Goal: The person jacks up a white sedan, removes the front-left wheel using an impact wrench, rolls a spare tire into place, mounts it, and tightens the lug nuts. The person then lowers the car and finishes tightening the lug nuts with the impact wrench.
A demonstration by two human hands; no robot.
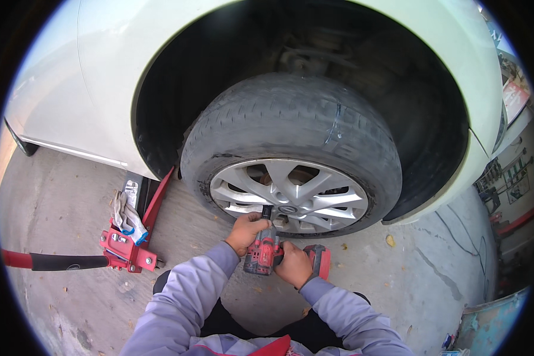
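At the left of the frame a red steel floor jack (127, 246) with a black-gripped handle sits on the rough grey concrete floor (65, 196), a crumpled grey-and-blue work glove (128, 218) draped on it, its nose under the white car body (101, 77). Low centre, the left hand (246, 231) wraps its fingers around the nose of a red-and-black impact wrench (266, 252); the right hand (293, 264) grips its handle beside the battery. The wrench's black socket touches the silver spoked alloy wheel (291, 196), ringed by a worn, ribbed black tyre (291, 118).
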